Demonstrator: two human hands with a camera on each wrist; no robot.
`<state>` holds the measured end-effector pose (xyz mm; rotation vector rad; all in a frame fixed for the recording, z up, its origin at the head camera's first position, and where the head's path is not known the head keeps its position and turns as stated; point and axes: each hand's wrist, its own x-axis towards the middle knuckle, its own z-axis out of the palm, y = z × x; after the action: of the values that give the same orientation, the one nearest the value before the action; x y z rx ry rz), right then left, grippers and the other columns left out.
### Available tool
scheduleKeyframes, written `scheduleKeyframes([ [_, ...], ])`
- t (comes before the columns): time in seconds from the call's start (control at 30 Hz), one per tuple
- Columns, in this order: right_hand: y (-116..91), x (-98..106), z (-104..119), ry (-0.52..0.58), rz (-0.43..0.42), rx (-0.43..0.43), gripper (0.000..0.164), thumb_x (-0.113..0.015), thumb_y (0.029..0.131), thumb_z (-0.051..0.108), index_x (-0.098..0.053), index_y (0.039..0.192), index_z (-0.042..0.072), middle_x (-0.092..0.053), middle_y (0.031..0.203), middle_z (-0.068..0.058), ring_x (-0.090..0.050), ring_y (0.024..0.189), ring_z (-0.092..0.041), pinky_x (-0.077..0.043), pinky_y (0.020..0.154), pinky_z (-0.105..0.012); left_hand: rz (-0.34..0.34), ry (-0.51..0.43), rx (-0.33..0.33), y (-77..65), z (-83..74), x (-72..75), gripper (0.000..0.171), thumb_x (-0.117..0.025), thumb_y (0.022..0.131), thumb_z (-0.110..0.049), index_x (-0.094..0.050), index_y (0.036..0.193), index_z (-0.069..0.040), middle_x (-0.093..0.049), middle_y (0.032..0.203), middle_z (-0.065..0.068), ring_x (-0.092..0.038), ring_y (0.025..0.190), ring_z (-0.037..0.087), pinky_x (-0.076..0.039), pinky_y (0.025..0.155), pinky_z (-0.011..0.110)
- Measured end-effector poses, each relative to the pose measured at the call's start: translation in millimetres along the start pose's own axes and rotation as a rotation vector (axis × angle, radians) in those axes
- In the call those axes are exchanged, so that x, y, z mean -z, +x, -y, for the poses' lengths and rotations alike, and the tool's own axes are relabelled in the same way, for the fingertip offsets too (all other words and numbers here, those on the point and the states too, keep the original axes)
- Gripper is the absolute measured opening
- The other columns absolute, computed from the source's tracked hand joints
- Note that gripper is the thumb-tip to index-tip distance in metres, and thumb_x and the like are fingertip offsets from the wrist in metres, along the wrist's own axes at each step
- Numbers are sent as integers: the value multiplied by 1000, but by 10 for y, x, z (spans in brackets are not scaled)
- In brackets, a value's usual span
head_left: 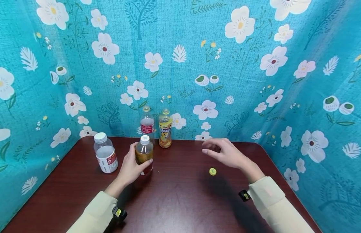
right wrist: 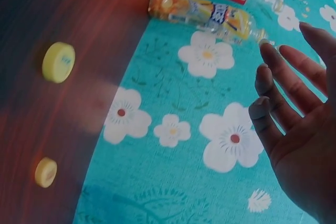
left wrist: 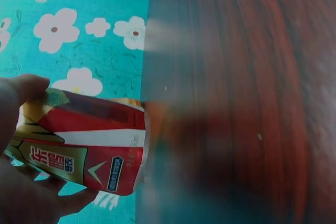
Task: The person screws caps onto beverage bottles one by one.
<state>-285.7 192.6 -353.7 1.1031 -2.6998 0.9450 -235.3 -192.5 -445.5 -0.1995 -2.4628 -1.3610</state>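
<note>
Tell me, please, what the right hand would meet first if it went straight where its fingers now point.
Probably the yellow-labelled bottle, though depth is unclear: the right hand might pass beside it and meet the flowered cloth behind.

Wears a plain, pale-cream left sleeve (head_left: 94, 212) and matching right sleeve (head_left: 276, 204), plus a small black left wrist camera (head_left: 120, 214) and right wrist camera (head_left: 244, 195) with yellow patches.

Red-labelled bottle (left wrist: 97, 139) in left hand (left wrist: 26, 192)
</note>
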Motion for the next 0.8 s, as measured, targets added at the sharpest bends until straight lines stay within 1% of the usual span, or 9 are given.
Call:
scheduleKeyframes([
  [0.13,-68,39,-79,-28,7,-24,23,-70,98,35,-71,118,24,-71,99,14,-65,84,-7,-55,77,-32,-35,26,50,-20,66,63,83,-83,87,-19,-29,149,-9,-51,143,23,-54,130,42,-43,106,63],
  [0.27,-120,45,-168,-65,4,-39,26,-70,98,36,-72,119,21,-72,103,13,-65,91,-6,-57,82,-39,-82,56,80,-58,112,115,83,-82,87,-20,-29,150,-8,-51,143,24,-54,129,43,-42,107,64],
  [0.37,-157,40,-231,-103,8,-53,27,-71,97,35,-73,119,19,-73,104,12,-65,92,-6,-57,83,-42,-108,77,95,-90,138,135,83,-82,87,-20,-29,150,-7,-51,143,24,-53,129,44,-41,108,65],
  [0.5,-202,34,-302,-145,26,-69,25,-73,96,33,-73,118,19,-72,103,13,-64,91,-7,-57,83,-41,-118,88,115,-126,151,151,84,-82,88,-20,-28,151,-7,-48,144,24,-50,131,44,-39,109,66],
  [0.6,-228,30,-341,-149,45,-75,24,-73,96,31,-73,117,20,-71,103,12,-64,92,-8,-57,85,-42,-137,89,122,-147,161,159,84,-81,88,-19,-27,151,-7,-46,144,24,-48,131,44,-38,109,66],
  [0.7,-242,30,-370,-144,56,-77,22,-72,97,30,-73,117,20,-71,104,11,-65,94,-9,-57,86,-45,-173,93,121,-162,174,168,86,-82,88,-18,-27,152,-6,-46,145,25,-48,132,44,-37,110,66],
  [0.8,-250,34,-394,-145,60,-76,21,-72,97,30,-73,116,21,-71,105,12,-65,95,-8,-57,86,-43,-204,92,125,-168,177,175,89,-82,87,-17,-25,155,-7,-44,147,24,-45,134,44,-34,112,66],
])
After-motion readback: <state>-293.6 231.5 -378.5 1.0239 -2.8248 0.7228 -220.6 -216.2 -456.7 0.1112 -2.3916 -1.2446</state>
